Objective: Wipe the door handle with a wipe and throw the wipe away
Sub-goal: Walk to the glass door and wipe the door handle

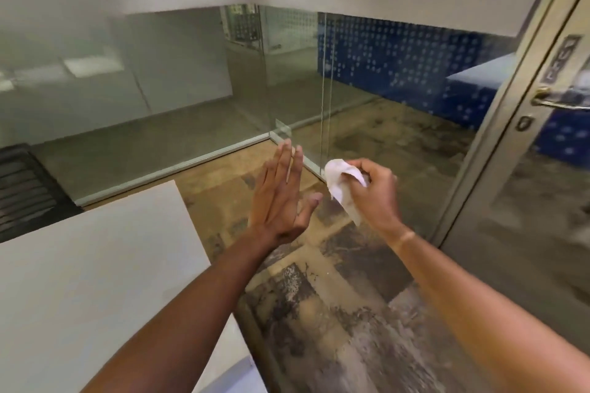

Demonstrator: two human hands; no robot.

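Note:
My right hand (pixel 375 193) is closed around a crumpled white wipe (pixel 343 188), held out in front of me at mid-frame. Just left of it my left hand (pixel 282 198) is held up flat, fingers straight and together, holding nothing. The metal lever door handle (pixel 557 100) sits on the glass door (pixel 526 233) at the far right edge, well up and right of both hands. Below the handle is a small round lock (pixel 524 123).
A white tabletop (pixel 95 281) fills the lower left. Glass partition walls (pixel 322 89) with a blue dotted film stand ahead, meeting at a corner. Patterned brown and grey carpet (pixel 335 313) covers the floor. A dark slatted object (pixel 25 188) lies at the far left.

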